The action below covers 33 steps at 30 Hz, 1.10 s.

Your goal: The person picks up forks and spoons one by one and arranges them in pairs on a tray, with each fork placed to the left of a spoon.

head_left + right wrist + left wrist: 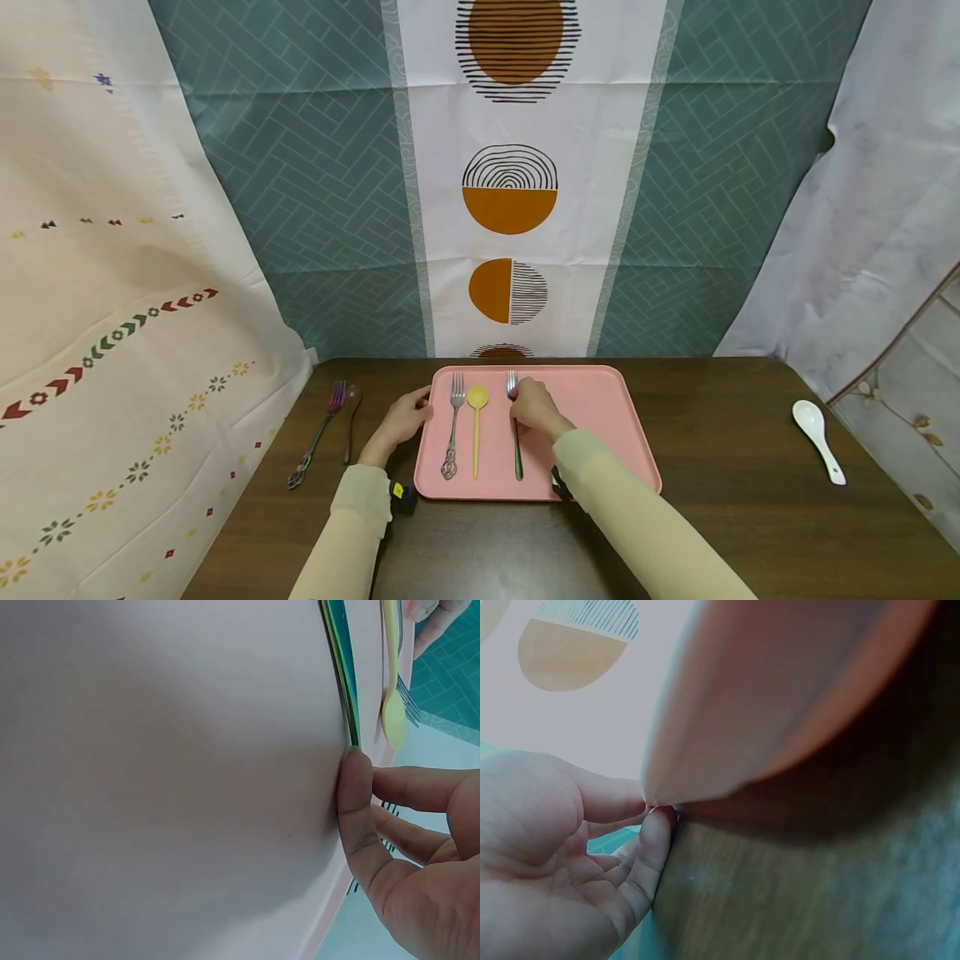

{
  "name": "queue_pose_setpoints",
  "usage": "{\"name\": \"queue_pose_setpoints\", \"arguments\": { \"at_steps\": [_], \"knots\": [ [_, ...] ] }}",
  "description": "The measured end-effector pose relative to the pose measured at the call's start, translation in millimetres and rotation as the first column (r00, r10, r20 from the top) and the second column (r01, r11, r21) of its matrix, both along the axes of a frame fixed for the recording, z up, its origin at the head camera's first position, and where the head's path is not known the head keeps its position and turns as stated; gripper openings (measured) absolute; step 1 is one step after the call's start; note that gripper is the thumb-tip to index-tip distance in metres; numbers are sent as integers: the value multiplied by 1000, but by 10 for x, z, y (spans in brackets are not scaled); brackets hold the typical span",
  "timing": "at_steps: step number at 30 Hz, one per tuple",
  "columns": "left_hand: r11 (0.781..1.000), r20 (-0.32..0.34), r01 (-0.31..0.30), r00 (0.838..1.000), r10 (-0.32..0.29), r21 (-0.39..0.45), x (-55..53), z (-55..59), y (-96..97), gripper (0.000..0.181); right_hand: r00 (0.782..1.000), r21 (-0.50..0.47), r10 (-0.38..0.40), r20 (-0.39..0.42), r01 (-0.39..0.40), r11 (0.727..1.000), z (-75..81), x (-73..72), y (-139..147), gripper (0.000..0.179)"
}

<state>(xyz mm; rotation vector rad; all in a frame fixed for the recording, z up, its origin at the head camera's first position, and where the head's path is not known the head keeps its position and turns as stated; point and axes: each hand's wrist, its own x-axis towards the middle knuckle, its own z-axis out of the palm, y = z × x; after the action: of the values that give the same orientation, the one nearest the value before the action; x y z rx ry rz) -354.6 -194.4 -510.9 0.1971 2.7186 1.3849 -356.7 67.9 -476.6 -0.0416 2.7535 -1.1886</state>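
A pink tray (592, 408) lies on the table, and my left hand (402, 422) holds its left rim, thumb and finger pinching the corner (705, 772) in the left wrist view. My right hand (537, 407) pinches a fork (517, 457) with a shiny green-blue handle near its neck; the tines point to the far side of the tray. The fork lies along the tray's surface, its neck partly hidden by the fingers. Left of it on the tray are a yellow spoon (476, 417) and a silver fork (453, 425) with an ornate handle, roughly parallel.
On the table's left lie a purple-and-green fork (318, 437) with an ornate handle and a dark brown spoon (350, 421). A white spoon (817, 437) lies near the right edge. Patterned cloth (345, 167) hangs behind the brown table (720, 467).
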Motion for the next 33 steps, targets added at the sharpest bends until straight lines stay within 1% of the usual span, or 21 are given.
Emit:
{"name": "queue_pose_setpoints", "arguments": {
  "at_steps": [5, 11, 17, 20, 24, 29, 33],
  "knots": [
    [1000, -4, 8, 1000, -8, 7, 7, 13, 0, 54, 1000, 14, -3, -15, 3, 1000, 0, 16, 1, 36],
    [1000, 6, 4, 1000, -4, 0, 23, 17, -2, 55, 1000, -5, -8, 3, 8, 1000, -8, 1, 10, 37],
    [1000, 8, 5, 1000, -5, 2, 15, 24, 3, 54, 1000, -50, 6, 14, -5, 999, -23, -5, 37, 38],
    [1000, 12, 6, 1000, -6, 5, 18, 33, 3, 54, 1000, -56, 18, 13, -17, 998, -6, 0, 70, 35],
    [1000, 10, 8, 1000, -8, 5, 13, 41, -3, 54, 999, -33, 32, 1, -32, 999, 24, -19, 159, 32],
    [1000, 0, 11, 1000, -11, 3, 13, 45, -6, 53, 998, -4, 60, -12, -60, 998, 72, -41, 307, 32],
    [1000, 0, 12, 1000, -12, -1, 23, 40, -5, 53, 995, -28, 94, -27, -95, 995, 108, -36, 447, 29]
  ]
}}
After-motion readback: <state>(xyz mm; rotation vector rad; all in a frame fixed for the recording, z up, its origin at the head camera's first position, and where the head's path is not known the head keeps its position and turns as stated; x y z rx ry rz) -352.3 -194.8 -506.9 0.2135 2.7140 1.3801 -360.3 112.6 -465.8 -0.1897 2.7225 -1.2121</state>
